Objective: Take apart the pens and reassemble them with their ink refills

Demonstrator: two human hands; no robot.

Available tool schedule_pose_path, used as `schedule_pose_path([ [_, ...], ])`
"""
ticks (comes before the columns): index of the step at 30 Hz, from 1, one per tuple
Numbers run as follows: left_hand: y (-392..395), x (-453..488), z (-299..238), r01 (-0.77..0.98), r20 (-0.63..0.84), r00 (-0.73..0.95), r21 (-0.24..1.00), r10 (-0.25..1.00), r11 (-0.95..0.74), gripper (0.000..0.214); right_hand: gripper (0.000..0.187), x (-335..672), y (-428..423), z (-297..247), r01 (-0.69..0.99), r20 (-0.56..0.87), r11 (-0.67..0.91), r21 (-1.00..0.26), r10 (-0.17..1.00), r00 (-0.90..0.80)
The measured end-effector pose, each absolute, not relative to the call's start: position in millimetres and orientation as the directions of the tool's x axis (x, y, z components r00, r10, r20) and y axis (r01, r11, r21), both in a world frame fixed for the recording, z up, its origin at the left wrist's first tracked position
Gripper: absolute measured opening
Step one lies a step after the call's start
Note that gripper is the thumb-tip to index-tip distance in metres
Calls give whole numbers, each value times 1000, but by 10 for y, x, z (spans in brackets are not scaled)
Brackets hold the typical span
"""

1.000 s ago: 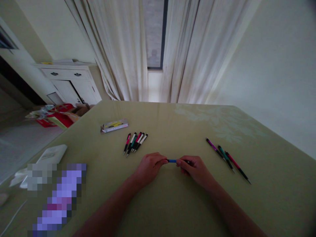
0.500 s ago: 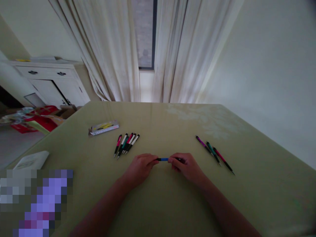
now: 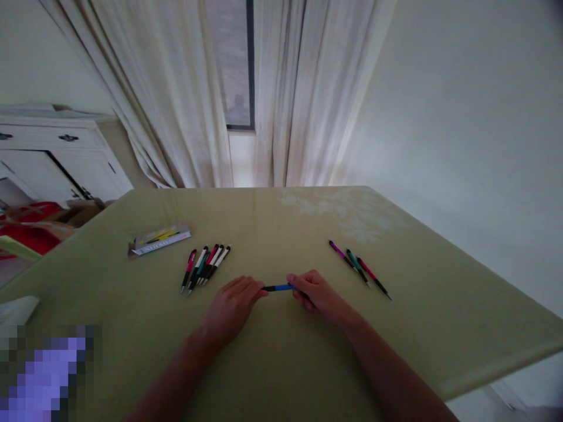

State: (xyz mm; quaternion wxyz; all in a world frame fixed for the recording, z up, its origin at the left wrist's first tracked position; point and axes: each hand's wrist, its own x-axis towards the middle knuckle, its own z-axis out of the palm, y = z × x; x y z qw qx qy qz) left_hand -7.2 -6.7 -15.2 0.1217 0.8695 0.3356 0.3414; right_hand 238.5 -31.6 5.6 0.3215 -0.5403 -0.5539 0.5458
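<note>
Between my two hands a blue and black pen (image 3: pixel 284 287) lies nearly level, just above or on the table; I cannot tell which. My left hand (image 3: pixel 235 302) pinches its black end at the left. Fingers of my right hand (image 3: pixel 317 294) close around the other end, which they hide. Left of my hands several pens (image 3: pixel 206 266) in pink, white and teal lie side by side in a cluster. On the right, three pens lie slanted: a purple one (image 3: pixel 341 254), a teal one (image 3: pixel 358 268) and a pink one (image 3: pixel 373 278).
A small printed box (image 3: pixel 160 240) lies at the back left of the table (image 3: pixel 264 228). A white object (image 3: pixel 20 309) and a blurred-out purple patch (image 3: pixel 48 375) are at the left edge. Curtains (image 3: pixel 176 105), a wall and a white cabinet (image 3: pixel 65 152) stand beyond.
The view has turned to the right, so everything sits further left. Both hands keep hold of the pen; the right thumb is raised slightly and the pen's right end is more covered.
</note>
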Motion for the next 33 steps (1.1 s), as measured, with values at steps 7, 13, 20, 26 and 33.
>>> schedule_pose_path([
  [7, -69, -87, -4, 517, 245, 524, 670, 816, -533, 44, 39, 2389, -379, 137, 433, 59, 188, -882, 954, -293],
  [13, -84, -90, -51, 450, 417, 510, 616, 752, -647, 33, 35, 2417, -353, 113, 388, -6, 112, -915, 957, -289],
  [20, -86, -111, -43, 364, 642, 635, 243, 430, -899, 26, 58, 2502, -314, 84, 209, -165, -62, -976, 835, -524],
  [26, -59, -138, -26, 467, 578, 631, 251, 518, -848, 28, 41, 2459, -165, 288, 441, -24, 285, -851, 817, -576],
  [33, -6, -129, -64, 532, 169, 449, 738, 877, -415, 43, 27, 2291, -91, 224, 626, 145, 465, -626, 858, -493],
])
